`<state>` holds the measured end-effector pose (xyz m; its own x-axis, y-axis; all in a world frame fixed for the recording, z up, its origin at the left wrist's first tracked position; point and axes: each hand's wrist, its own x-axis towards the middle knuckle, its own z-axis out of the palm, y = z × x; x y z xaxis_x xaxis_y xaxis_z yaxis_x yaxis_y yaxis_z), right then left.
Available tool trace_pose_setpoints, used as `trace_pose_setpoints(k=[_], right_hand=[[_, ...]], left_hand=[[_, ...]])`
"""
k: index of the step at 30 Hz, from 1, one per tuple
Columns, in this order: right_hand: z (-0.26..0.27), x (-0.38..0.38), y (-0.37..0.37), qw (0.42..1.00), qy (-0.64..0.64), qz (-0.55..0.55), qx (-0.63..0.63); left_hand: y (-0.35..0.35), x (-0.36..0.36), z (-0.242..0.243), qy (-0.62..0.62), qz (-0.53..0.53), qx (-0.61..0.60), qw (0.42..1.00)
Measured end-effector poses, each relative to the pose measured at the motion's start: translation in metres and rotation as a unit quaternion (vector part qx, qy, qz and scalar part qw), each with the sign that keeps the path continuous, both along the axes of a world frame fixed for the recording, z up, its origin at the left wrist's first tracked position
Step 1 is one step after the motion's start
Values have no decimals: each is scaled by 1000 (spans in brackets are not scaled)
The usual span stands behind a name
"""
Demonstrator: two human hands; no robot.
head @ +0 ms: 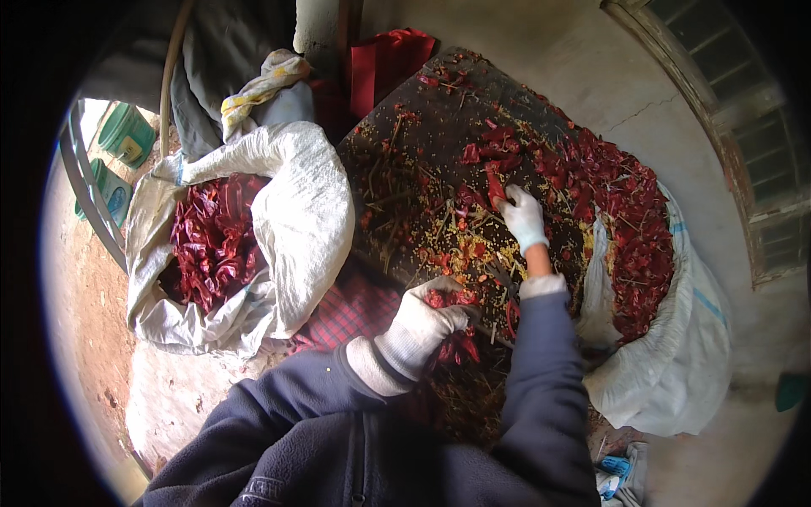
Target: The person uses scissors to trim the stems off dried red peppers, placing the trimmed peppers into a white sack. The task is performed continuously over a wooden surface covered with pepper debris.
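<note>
My left hand (437,314), in a soiled white knit glove, is closed around a bunch of dried red chili peppers (459,348) near the table's front edge. My right hand (523,215), in a thin white glove, reaches out over the dark table (412,136) with its fingertips on a dried red pepper (495,185). Beyond it lies a small heap of red peppers (497,149). Yellow seeds, stems and pepper bits are scattered around. Red-handled scissors (512,310) lie between my hands, partly hidden by my right sleeve.
An open white woven sack (310,190) of red pods stands at the left. Another white sack (690,355) at the right holds a large pile of whole dried peppers (640,253). Green buckets (127,136) stand far left; a wooden-framed window (728,120) is at the upper right.
</note>
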<state>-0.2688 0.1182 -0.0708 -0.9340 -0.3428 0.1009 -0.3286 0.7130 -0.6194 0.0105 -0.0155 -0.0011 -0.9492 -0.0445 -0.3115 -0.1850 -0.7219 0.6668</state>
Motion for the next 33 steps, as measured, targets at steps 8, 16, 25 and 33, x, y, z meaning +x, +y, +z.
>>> trace_pose_setpoints(k=[8, 16, 25, 33], right_hand=[[16, 68, 49, 786, -223, -17, -576], [39, 86, 46, 879, -69, -31, -470], [71, 140, 34, 889, 52, 128, -437], [99, 189, 21, 906, 232, 244, -258]], left_hand=[[3, -3, -4, -34, -17, 7, 999], [8, -10, -4, -69, 5, 3, 998], [8, -9, 4, -53, 1, 61, 997], [8, -4, -1, 94, -58, 40, 993]])
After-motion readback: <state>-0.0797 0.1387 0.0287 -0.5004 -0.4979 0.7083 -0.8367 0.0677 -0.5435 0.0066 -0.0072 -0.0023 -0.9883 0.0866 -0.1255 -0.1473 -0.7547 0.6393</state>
